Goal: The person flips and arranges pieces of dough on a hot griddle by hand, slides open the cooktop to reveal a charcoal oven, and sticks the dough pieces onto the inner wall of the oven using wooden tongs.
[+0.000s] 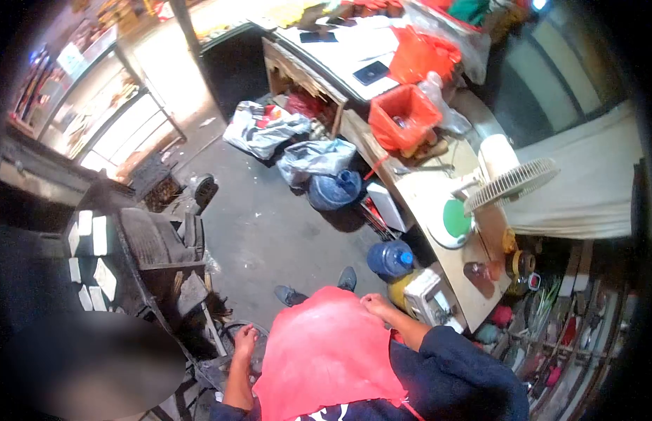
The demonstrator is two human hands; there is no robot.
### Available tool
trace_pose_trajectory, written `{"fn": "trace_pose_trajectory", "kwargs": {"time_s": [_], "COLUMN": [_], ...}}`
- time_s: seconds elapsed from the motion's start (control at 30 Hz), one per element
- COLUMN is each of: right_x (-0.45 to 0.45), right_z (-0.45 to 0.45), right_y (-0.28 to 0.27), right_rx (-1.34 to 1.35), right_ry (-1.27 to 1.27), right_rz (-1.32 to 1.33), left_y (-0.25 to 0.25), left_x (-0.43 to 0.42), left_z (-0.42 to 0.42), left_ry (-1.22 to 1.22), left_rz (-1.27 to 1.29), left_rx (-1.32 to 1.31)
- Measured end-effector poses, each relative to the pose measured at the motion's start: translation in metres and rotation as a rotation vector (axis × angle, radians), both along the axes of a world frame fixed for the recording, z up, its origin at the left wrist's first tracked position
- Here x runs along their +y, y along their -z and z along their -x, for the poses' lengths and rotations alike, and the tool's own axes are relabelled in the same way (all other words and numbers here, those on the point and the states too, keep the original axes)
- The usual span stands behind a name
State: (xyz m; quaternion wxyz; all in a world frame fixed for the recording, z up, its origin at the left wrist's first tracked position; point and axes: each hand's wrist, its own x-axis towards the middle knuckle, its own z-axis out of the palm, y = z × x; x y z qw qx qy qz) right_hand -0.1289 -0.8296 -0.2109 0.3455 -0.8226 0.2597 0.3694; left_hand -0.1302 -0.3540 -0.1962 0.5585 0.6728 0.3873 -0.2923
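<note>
So the red apron (326,351) hung down the wearer's front, long axis pointing roughly toward the shoes (319,288), with the left hand (246,339) half-open just beside it and the right hand (375,304) curled at its edge, couldn't tell if gripping.

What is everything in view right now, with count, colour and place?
Fan: one, white and green, on bench
Lined bin: one, red, beyond fan
Flat device: two, dark, far tabletop
Jug: one, blue, floor beside bench
Sacks: two, whitish, floor
Round container: one, blue, beside sacks
Curtain: one, off-white, right
Blocks: several, white, left
Apron: one, red, over body
Shoes: two, dark, beyond apron
Left hand: one, bare, left of apron
Right hand: one, bare, apron's right edge
</note>
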Motion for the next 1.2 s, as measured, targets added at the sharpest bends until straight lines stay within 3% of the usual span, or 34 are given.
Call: {"fn": "trace_pose_trajectory", "kwargs": {"time_s": [0.1, 0.2, 0.3, 0.47, 0.67, 0.83, 0.93, 1.0, 1.07, 1.13, 1.2], "right_x": [0.029, 0.044, 0.064, 0.070, 0.073, 0.071, 0.060, 0.054, 0.052, 0.059, 0.061], "right_z": [-0.032, -0.055, -0.089, -0.118, -0.162, -0.233, -0.292, -0.336, -0.381, -0.427, -0.464], "right_y": [-0.025, -0.010, -0.034, -0.018, -0.017, -0.012, -0.005, -0.012, -0.022, -0.043, -0.036], "right_rx": [-0.075, -0.162, -0.145, -0.210, -0.165, -0.139, -0.104, -0.143, -0.069, 0.024, -0.061], "right_ry": [-0.106, -0.196, -0.185, -0.300, -0.300, -0.351, -0.423, -0.514, -0.412, -0.322, -0.519], "right_rz": [0.026, 0.019, -0.003, 0.014, -0.013, -0.020, -0.080, -0.020, -0.070, -0.105, -0.085], "left_y": [-0.015, -0.020, 0.002, 0.019, 0.035, 0.018, 0.038, 0.019, 0.030, 0.003, -0.064], "left_x": [0.016, 0.030, 0.048, 0.051, 0.035, 0.015, 0.002, -0.025, -0.041, -0.064, -0.093], "left_z": [0.006, 0.018, 0.043, 0.058, 0.039, -0.022, -0.051, -0.098, -0.136, -0.194, -0.262], "left_ry": [-0.046, -0.088, -0.107, -0.176, -0.305, -0.254, -0.362, -0.441, -0.144, -0.103, -0.299], "left_rz": [0.006, -0.030, -0.050, 0.009, 0.057, -0.008, 0.066, -0.042, -0.170, -0.066, 0.253], "left_rx": [0.011, 0.048, 0.051, 0.173, 0.129, 0.135, 0.063, 0.119, -0.003, -0.087, -0.148]}}
